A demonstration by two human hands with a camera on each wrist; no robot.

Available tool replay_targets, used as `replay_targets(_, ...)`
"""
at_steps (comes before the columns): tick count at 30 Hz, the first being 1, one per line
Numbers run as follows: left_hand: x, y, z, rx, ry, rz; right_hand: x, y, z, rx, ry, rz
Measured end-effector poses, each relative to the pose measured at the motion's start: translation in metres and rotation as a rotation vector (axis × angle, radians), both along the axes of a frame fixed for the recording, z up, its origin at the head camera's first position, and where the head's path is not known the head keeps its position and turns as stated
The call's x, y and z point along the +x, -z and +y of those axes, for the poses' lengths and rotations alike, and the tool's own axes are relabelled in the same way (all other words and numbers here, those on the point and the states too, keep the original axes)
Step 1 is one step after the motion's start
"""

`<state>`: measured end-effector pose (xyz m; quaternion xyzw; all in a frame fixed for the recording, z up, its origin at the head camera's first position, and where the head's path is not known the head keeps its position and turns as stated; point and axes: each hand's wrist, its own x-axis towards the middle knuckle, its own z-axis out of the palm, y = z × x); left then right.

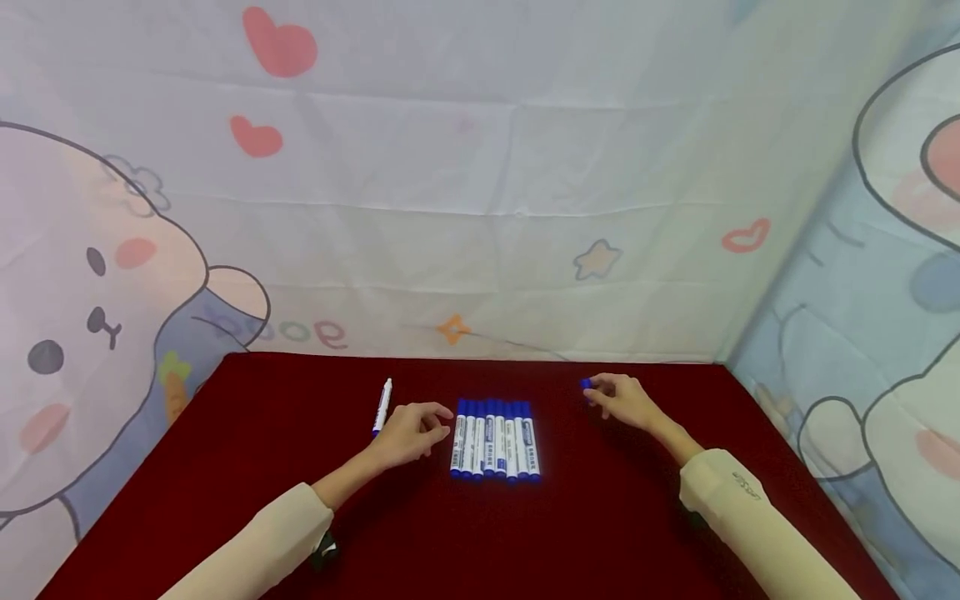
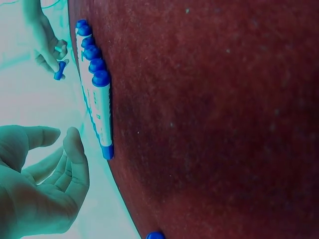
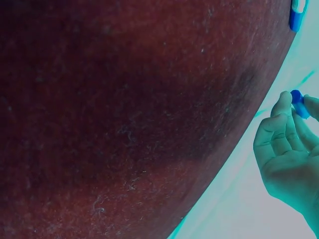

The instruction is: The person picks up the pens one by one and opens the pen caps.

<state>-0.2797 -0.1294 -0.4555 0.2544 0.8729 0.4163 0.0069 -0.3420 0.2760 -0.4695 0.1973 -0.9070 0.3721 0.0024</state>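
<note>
A blue marker cap (image 1: 586, 384) is pinched between the thumb and fingertips of my right hand (image 1: 624, 402), held out to the right of the marker row. The right wrist view shows the same small cap (image 3: 299, 104) from below. My left hand (image 1: 409, 434) holds nothing; its thumb and forefinger are bent and apart, right beside the left end of the row. Several whiteboard markers (image 1: 489, 442) lie side by side there, white barrels with blue caps pointing away. A single marker (image 1: 382, 406) without a cap lies behind my left hand, its pale tip pointing away.
A dark red cloth (image 1: 600, 517) covers the table. Behind it hangs a pale curtain (image 1: 480, 250) printed with hearts and stars, and a similar cartoon-printed curtain (image 1: 885, 333) stands along the right side.
</note>
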Motion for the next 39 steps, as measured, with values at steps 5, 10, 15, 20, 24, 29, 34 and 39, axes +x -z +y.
replay_targets(5, 0.0, 0.004, 0.005, 0.007, -0.016, -0.014, -0.007, -0.004, 0.004, 0.016, 0.047, -0.025)
replay_targets(10, 0.003, 0.008, 0.007, 0.019, -0.01, -0.038, -0.017, -0.009, 0.008, 0.047, 0.097, -0.044)
replay_targets(15, 0.002, 0.011, 0.01, 0.035, 0.004, -0.05, -0.019, -0.008, 0.014, 0.056, 0.148, -0.076)
replay_targets(20, 0.001, 0.015, 0.013, 0.025, 0.023, -0.064, -0.018, 0.001, 0.018, 0.039, 0.194, -0.132)
replay_targets(24, 0.0, 0.019, 0.014, 0.007, 0.028, -0.057, -0.018, 0.007, 0.022, -0.001, 0.211, -0.166)
replay_targets(29, 0.001, 0.022, 0.015, -0.02, -0.004, -0.055, -0.017, 0.01, 0.025, -0.049, 0.173, -0.18)
replay_targets(34, -0.003, 0.024, 0.019, -0.043, -0.052, -0.051, -0.021, 0.009, 0.021, -0.025, 0.232, -0.216)
replay_targets(39, -0.007, 0.024, 0.022, -0.088, -0.083, -0.046, -0.023, 0.007, 0.014, 0.036, 0.278, -0.243)
